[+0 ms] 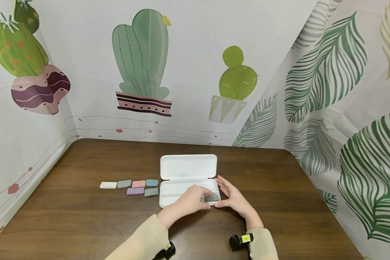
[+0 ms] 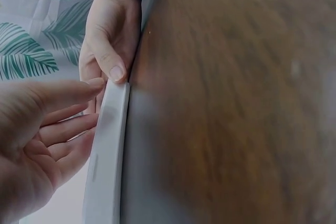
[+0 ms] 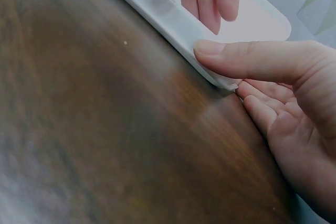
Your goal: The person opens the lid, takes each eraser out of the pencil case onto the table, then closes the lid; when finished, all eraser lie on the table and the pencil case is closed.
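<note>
A white hinged case (image 1: 188, 167) lies with its lid raised toward the back wall. In the right end of its tray rests a flat grey block (image 1: 212, 197). My left hand (image 1: 191, 198) reaches over the tray from the left, its fingertips at the grey block and its thumb near the front rim; in the left wrist view the case wall (image 2: 107, 150) hides the fingertips. My right hand (image 1: 234, 199) holds the case's right end, the thumb (image 3: 247, 59) on the front corner and the other fingers along the side.
Left of the case sit small flat blocks in two rows: white (image 1: 108, 185), grey (image 1: 124, 184), pink (image 1: 138, 183) and blue (image 1: 151, 182) behind, purple (image 1: 135, 191) and dark grey (image 1: 151, 192) in front. All are on a brown wooden table (image 1: 84, 220) against a patterned cloth.
</note>
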The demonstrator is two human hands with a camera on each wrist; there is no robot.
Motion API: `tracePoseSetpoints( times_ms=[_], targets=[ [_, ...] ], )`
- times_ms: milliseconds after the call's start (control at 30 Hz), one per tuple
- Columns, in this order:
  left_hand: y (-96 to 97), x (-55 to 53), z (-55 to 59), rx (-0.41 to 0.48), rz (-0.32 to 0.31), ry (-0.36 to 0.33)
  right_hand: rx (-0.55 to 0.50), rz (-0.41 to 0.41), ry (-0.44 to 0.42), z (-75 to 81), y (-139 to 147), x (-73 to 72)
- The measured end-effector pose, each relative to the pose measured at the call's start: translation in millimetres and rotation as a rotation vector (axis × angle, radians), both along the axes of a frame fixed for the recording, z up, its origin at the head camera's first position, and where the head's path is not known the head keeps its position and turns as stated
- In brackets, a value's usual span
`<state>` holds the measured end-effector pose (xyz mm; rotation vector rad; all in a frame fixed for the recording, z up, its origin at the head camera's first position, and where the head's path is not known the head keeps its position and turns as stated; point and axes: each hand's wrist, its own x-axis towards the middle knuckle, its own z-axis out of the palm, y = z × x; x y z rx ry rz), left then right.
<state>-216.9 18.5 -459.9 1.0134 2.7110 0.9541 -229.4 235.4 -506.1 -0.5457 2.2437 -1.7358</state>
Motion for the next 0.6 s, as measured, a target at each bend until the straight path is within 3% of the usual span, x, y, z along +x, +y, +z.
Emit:
tracePoseSetpoints(
  times_ms=[333, 600],
  targets=[
    [1.7, -0.1, -1.4, -0.007, 0.006, -0.01, 0.002, -0.004, -0.006, -0.8, -0.6, 0.4],
    [2.5, -2.8, -7.0, 0.142, 0.048, -0.086, -0.005, -0.01, -0.009, -0.5, -0.7, -0.2]
  ],
)
